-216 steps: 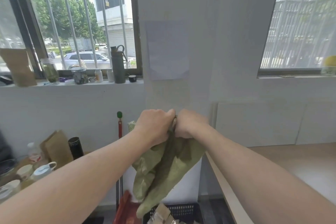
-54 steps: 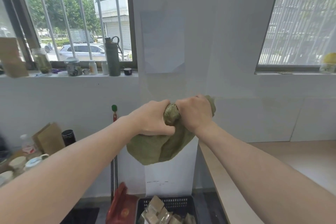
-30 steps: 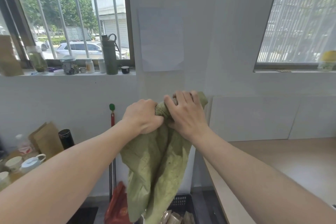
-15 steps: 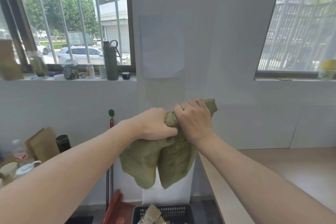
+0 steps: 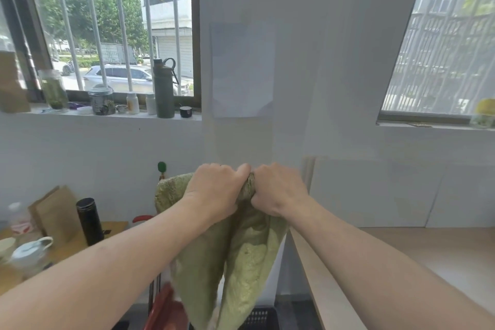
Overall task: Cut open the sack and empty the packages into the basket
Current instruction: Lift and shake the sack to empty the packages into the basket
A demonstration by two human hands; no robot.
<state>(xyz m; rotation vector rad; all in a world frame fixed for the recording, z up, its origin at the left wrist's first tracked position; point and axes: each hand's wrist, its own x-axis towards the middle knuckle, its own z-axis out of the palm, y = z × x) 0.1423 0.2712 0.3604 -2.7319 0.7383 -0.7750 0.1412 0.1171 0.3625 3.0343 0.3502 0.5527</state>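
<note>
— As far as you can see from over there, where is the sack point(image 5: 249, 262)?

— Up in the air in front of the white wall, between the two windows. Both hands are on it, side by side, knuckles almost touching. The left hand point(image 5: 214, 190) is fisted round the bunched top edge, and the right hand point(image 5: 278, 191) clutches the same bunch just beside it.

— And the rest of it?

— It hangs limp in two green folds below the fists, with one corner sticking up behind the left hand. Its lower end runs out of sight in front of the basket point(image 5: 261, 316), a black slotted one on the floor. Only a corner of that shows, so I cannot tell what lies in it.

— What else is around?

— A pale tabletop point(image 5: 428, 262) runs along on the right, its edge close by the right forearm. Something red point(image 5: 163, 309) sits low, just left of the sack. Further left, a black flask point(image 5: 89, 221), a paper bag point(image 5: 56, 214) and a white cup point(image 5: 30, 252) sit on a second tabletop point(image 5: 115, 228). On the sill point(image 5: 120, 116) a tall green bottle point(image 5: 164, 88) stands among small jars point(image 5: 101, 100).
</note>
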